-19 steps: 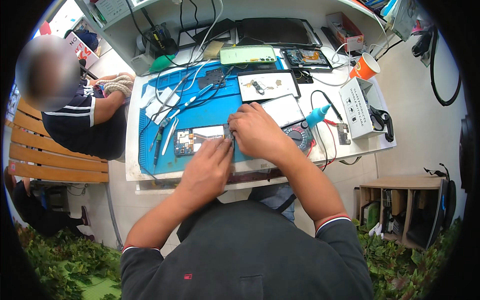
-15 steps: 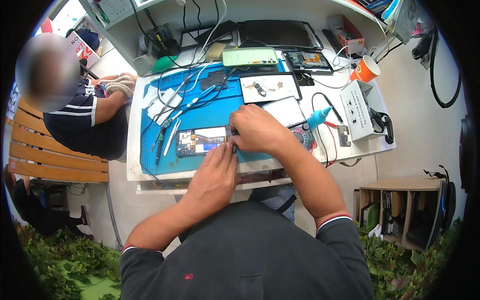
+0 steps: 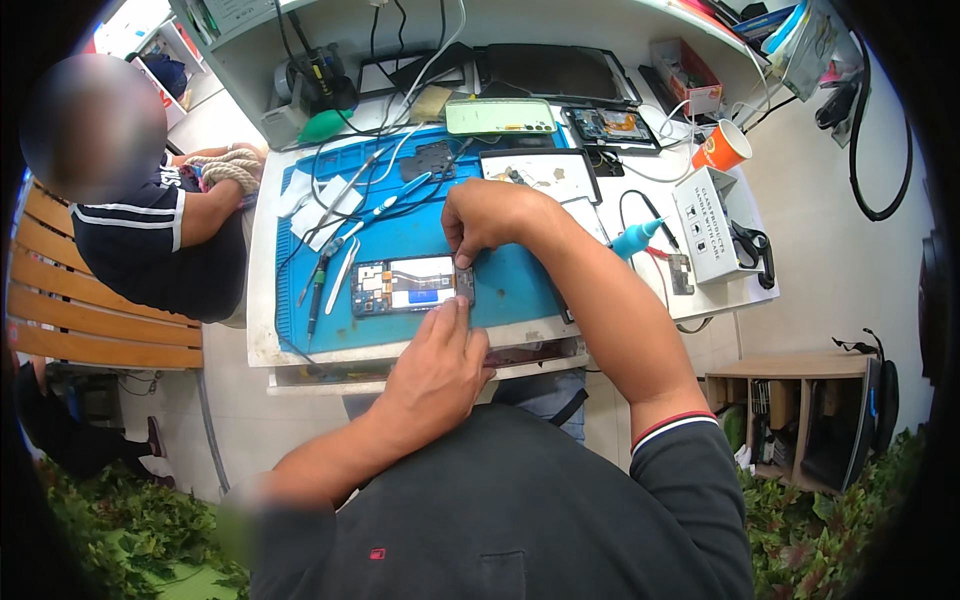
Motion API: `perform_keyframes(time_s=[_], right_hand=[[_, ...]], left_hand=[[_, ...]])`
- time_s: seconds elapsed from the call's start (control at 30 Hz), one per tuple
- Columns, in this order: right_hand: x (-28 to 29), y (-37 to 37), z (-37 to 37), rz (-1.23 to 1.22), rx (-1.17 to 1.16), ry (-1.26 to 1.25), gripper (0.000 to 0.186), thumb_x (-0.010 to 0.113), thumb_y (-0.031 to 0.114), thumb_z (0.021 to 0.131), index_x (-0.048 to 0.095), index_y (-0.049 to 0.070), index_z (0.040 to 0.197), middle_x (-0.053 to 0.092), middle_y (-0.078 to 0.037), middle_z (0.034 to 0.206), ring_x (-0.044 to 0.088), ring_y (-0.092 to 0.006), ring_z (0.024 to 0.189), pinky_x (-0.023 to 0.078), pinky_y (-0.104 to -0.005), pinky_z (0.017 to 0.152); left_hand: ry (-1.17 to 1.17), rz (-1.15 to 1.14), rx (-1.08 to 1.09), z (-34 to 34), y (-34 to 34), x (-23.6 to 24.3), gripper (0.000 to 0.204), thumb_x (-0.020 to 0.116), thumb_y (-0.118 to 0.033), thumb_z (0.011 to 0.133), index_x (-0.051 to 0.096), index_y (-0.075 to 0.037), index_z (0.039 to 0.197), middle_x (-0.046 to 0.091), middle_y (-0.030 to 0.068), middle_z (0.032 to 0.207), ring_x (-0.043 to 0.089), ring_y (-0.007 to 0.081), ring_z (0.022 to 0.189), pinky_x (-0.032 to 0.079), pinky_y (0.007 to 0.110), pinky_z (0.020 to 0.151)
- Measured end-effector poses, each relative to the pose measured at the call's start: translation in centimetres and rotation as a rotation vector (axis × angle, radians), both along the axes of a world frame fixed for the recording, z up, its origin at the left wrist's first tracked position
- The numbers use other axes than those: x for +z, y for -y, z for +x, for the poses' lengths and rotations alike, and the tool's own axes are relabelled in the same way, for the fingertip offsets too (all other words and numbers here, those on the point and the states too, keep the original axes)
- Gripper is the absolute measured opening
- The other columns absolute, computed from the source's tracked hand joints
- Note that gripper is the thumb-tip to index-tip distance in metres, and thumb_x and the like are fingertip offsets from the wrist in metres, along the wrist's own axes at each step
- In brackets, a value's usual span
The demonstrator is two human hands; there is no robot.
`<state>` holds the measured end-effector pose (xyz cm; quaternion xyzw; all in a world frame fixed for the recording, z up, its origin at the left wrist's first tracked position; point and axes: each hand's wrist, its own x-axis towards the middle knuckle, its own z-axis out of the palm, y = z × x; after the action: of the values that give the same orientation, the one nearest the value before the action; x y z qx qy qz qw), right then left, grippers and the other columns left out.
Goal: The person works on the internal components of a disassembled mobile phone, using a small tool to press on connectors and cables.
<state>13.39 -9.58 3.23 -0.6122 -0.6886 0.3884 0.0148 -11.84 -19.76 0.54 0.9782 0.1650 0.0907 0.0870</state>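
Head view: white bench [image 3: 262, 310], blue mat [image 3: 515, 285] covering most of its left half. Opened phone [image 3: 415, 283] lies flat on the mat near the front edge, internals up. Left hand [image 3: 435, 360]: fingers side by side, tips resting on the phone's lower right edge, thumb apart, no grasp. Right hand [image 3: 490, 215]: thumb and index bunched at the upper right corner; can't tell if anything is pinched.

Left of the phone on the mat: tweezers [image 3: 342, 275], cables. Green phone back [image 3: 500, 116] lies at the rear.

Room: slatted wooden seat [image 3: 100, 330] and a person [image 3: 130, 240] in a dark shirt at left; green foliage [image 3: 820, 540] on the floor, lower right.

Containers: white box [image 3: 702, 240], right end, has black-handled scissors [image 3: 750, 248] in it. Red box [image 3: 690, 78] at the rear holds small items, too small to tell. Orange cup [image 3: 722, 148] tilted, contents unclear. Wooden cabinet [image 3: 785, 367], lower right, compartments part-filled.
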Motion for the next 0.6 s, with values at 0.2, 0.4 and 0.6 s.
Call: perform_keyframes(time_s=[0.2,0.4,0.6], right_hand=[[0.7,-0.3,0.0,-0.034,-0.020,0.027,0.018,0.092,0.010,0.092,0.091,0.005,0.110,0.089,-0.012,0.100,0.083,-0.0217,0.079,0.065,-0.0388,0.073],[-0.3,-0.1,0.6,0.019,0.023,0.040,0.022,0.093,0.011,0.091,0.091,0.004,0.112,0.089,-0.011,0.101,0.083,-0.0239,0.083,0.065,-0.0394,0.073],[0.6,-0.1,-0.1,-0.046,0.043,0.051,0.028,0.098,0.017,0.087,0.090,0.004,0.111,0.088,-0.012,0.098,0.083,-0.0240,0.082,0.066,-0.0385,0.073]], left_hand=[[0.123,-0.165,0.052,-0.8,-1.0,-0.2,0.060,0.092,-0.032,0.095,0.071,0.001,0.141,0.066,0.0336,0.157,0.065,0.0473,0.145,0.053,0.050,0.123],[0.103,-0.141,0.025,-1.0,-1.1,-0.2,0.064,0.092,-0.032,0.095,0.070,0.000,0.147,0.066,0.0332,0.158,0.065,0.0478,0.148,0.054,0.050,0.123],[0.044,-0.123,0.014,-0.8,-1.0,-0.2,0.063,0.093,-0.033,0.094,0.071,0.002,0.142,0.066,0.0354,0.158,0.065,0.0488,0.147,0.054,0.051,0.122]])
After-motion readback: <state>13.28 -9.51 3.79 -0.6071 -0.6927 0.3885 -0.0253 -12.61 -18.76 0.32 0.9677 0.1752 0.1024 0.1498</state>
